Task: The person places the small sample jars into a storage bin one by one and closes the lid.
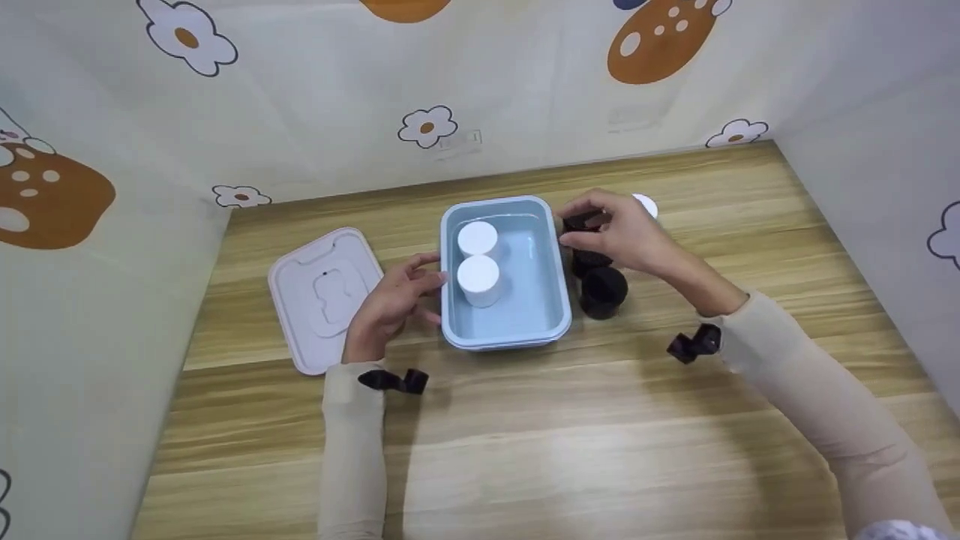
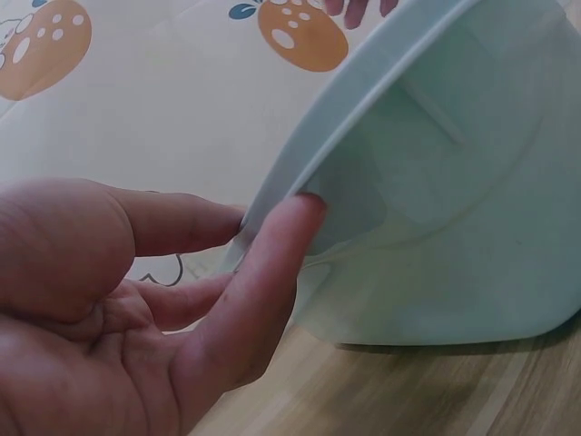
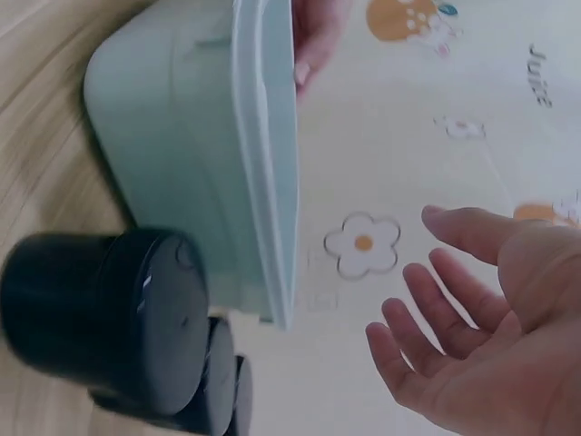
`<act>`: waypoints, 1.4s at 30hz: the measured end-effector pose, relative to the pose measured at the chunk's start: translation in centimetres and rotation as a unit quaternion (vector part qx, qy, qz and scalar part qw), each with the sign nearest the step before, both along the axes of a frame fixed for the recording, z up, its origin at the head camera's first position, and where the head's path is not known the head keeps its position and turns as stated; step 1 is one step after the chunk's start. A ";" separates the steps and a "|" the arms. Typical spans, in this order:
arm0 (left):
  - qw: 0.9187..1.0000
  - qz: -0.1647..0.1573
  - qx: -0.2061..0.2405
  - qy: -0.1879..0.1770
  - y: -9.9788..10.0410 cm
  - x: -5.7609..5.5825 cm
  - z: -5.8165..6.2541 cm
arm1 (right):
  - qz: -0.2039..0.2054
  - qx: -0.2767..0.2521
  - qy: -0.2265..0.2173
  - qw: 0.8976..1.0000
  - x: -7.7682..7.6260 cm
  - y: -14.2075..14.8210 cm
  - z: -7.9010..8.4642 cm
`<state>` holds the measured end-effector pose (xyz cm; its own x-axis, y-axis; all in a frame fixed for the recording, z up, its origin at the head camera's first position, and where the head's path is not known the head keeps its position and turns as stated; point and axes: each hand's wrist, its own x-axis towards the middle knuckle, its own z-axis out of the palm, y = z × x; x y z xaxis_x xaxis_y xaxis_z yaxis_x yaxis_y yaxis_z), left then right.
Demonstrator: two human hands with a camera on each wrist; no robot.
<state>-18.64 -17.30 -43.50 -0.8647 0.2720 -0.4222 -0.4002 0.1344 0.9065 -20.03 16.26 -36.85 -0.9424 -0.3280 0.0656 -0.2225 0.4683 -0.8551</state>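
Note:
A light-blue rectangular box (image 1: 506, 334) stands without a lid on it. Two white round jars (image 1: 478, 279) are inside, along its left side. The fingertips of my left hand (image 1: 397, 300) touch the box's left rim from outside; the left wrist view shows a finger (image 2: 272, 272) against the outer wall just below the rim. Right of the box stand three black round jars (image 1: 603, 292) in a row. My right hand (image 1: 619, 229) hovers over the farther black ones, partly hiding them. In the right wrist view its fingers (image 3: 463, 313) are apart and hold nothing.
A pale lid (image 1: 304, 300) with a moulded pattern lies left of the box, partly behind my left hand. A white round thing (image 1: 646, 205) shows behind my right hand. Patterned sheeting (image 1: 322, 127) encloses the wooden table (image 1: 525, 450) at the back and sides.

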 end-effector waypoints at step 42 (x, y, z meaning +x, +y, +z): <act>1.000 -0.006 -0.002 -0.008 -0.1 0.0 -0.1 | -0.102 -0.080 -0.084 0.988 -5.9 10.2 -10.6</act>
<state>-18.63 -17.36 -43.63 -0.8541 0.2814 -0.4373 -0.4133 0.1431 0.8993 -25.90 26.51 -47.42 -0.9897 -0.1291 -0.0623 0.0142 0.3442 -0.9388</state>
